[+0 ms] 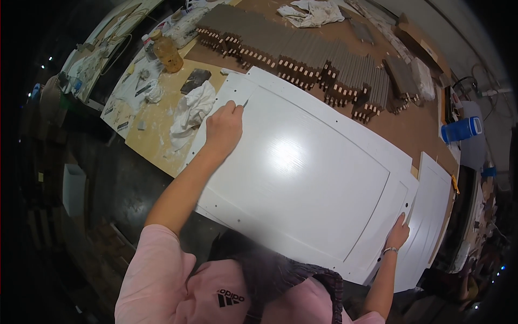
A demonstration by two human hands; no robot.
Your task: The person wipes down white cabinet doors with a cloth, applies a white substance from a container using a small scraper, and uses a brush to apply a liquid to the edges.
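A large white panel with a recessed middle and small dark holes along its borders lies tilted across the table in front of me. My left hand is closed over its upper left border. From the fingers a thin, dark, pointed tool sticks out towards the groove of the recess; its handle is hidden in the fist. At the lower right, my right hand grips the panel's edge, thumb on top and the other fingers mostly hidden beneath.
A second white panel lies to the right. Rows of grey-brown slats cover the table's far side. Left of the panel are a crumpled white cloth, a dark block and an amber jar. A blue container stands far right.
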